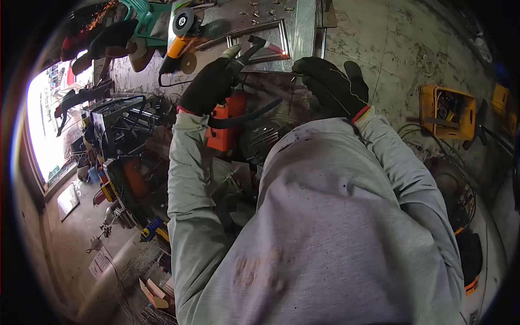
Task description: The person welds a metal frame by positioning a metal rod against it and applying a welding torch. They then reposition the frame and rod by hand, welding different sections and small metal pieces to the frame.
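Note:
My left hand (208, 84), in a dark glove, is closed around a welding torch (256, 45). Its pale nozzle points right, with a reddish glow at the end, over a rectangular metal frame (284, 33) on the work surface. A dark hose (252, 116) curves below this hand. To the right, my gloved right hand (331, 81) is closed, fingertips together near the frame's lower right corner. A thin rod (329, 95) seems to run across its palm; part of it is hidden by the fingers. A loose thread hangs over the glove.
An orange angle grinder (177, 47) lies left of the frame, near a small round disc (188, 63). Below sits a red-orange box (221, 135). A yellow crate (428, 116) with tools stands at right. Another person's leg (111, 39) and sparks appear upper left, near a green chair (142, 15).

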Tool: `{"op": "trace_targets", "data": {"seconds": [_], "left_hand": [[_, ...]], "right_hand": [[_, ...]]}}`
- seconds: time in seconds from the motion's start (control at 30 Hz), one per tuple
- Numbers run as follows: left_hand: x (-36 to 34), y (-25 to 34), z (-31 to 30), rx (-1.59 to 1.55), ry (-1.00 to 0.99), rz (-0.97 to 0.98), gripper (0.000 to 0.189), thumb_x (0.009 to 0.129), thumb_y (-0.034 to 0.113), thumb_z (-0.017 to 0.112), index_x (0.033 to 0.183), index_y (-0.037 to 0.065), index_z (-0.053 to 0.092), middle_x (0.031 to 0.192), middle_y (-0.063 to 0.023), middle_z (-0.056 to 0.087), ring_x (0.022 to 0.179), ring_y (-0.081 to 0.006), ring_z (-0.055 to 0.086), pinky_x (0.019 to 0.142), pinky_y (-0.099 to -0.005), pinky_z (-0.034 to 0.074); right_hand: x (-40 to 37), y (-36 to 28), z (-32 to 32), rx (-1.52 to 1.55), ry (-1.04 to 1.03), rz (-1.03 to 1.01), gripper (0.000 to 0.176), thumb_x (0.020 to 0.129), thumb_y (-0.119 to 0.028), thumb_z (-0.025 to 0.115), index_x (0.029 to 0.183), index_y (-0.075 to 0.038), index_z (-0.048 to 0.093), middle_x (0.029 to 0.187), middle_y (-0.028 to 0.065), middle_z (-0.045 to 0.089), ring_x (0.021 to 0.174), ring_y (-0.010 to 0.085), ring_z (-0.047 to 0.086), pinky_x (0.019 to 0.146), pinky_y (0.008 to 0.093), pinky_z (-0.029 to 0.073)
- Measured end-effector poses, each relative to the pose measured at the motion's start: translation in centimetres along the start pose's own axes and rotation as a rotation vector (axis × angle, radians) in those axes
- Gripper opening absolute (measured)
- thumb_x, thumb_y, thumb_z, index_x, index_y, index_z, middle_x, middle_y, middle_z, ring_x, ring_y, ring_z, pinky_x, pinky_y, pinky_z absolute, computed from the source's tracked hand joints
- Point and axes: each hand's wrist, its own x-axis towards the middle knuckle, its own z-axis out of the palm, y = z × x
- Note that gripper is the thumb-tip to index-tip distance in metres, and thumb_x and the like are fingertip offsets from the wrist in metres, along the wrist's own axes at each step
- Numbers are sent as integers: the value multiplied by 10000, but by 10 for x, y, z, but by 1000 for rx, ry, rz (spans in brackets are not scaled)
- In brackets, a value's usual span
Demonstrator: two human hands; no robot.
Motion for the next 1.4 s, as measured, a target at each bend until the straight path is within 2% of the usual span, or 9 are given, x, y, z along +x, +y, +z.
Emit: {"op": "trace_targets", "data": {"seconds": [0.07, 0.13, 0.4, 0.47, 1.03, 1.07, 1.17, 1.23, 1.4], "left_hand": [[0, -2, 2, 0, 12, 45, 503, 995, 66, 535, 1498, 58, 534, 1083, -83, 645, 638, -137, 586, 548, -280, 508], [1, 4, 1, -37, 0, -33, 239, 986, 29, 571, 1214, 14, 639, 1014, -58, 603, 635, -112, 609, 513, -273, 513], [2, 15, 1, -284, -6, -326, 376, 1028, 219, 548, 1359, 44, 584, 914, -27, 585, 616, -104, 558, 515, -274, 485], [3, 17, 2, -430, 15, -454, 553, 1040, 371, 548, 1501, 66, 530, 836, -16, 574, 626, -98, 554, 517, -273, 496], [-8, 30, 18, -456, 104, -478, 589, 1053, 370, 589, 1573, 114, 489, 831, -24, 630, 628, -111, 589, 532, -292, 488], [-9, 34, 18, -138, 78, -228, 416, 981, 19, 547, 1395, 22, 573, 1017, -68, 608, 684, -123, 641, 526, -258, 557], [-9, 32, 20, -186, 20, -307, 410, 950, -20, 563, 1359, 4, 561, 1054, -93, 571, 717, -149, 666, 535, -280, 585], [-10, 33, 23, -262, 107, -325, 561, 1066, 376, 516, 1544, 84, 487, 864, -75, 640, 641, -150, 629, 542, -303, 507], [-9, 31, 21, -160, 83, -252, 557, 1058, 373, 530, 1531, 82, 506, 846, -68, 628, 619, -143, 618, 530, -295, 505]], "right_hand": [[-4, -1, 2, 30, -5, 9, 1132, 919, -835, 365, 1587, 79, 342, 1660, 323, 333, 1570, 434, 308, 1283, 563, 249], [-4, 1, 3, 50, -16, 12, 1135, 917, -837, 368, 1587, 79, 342, 1660, 325, 332, 1570, 436, 307, 1284, 562, 248], [-11, 2, 9, 8, 30, -4, 1042, 954, -785, 385, 1580, 48, 377, 1649, 302, 372, 1555, 423, 345, 1258, 574, 289], [-21, -7, 11, -405, 129, 31, 457, 1090, -332, 473, 1516, -193, 561, 1582, 29, 531, 1484, 162, 460, 1251, 447, 230], [-42, -19, 6, -634, 150, -4, 522, 1070, -406, 473, 1536, -173, 505, 1544, 47, 579, 1425, 170, 534, 1225, 600, 185], [-44, -20, 6, -652, 142, -9, 530, 1071, -415, 467, 1539, -170, 498, 1542, 48, 581, 1422, 170, 538, 1221, 619, 182], [-50, -24, 2, -684, 159, -42, 553, 1073, -443, 449, 1548, -161, 479, 1537, 51, 589, 1412, 170, 550, 1209, 677, 173], [-48, -31, 0, -644, 223, -60, 494, 1084, -391, 424, 1532, -196, 494, 1515, -33, 610, 1351, 79, 588, 1170, 738, 101], [-45, -39, 2, -590, 166, 68, 466, 1080, -405, 400, 1467, -182, 532, 1491, 0, 621, 1368, 103, 578, 1167, 726, 124]]}}
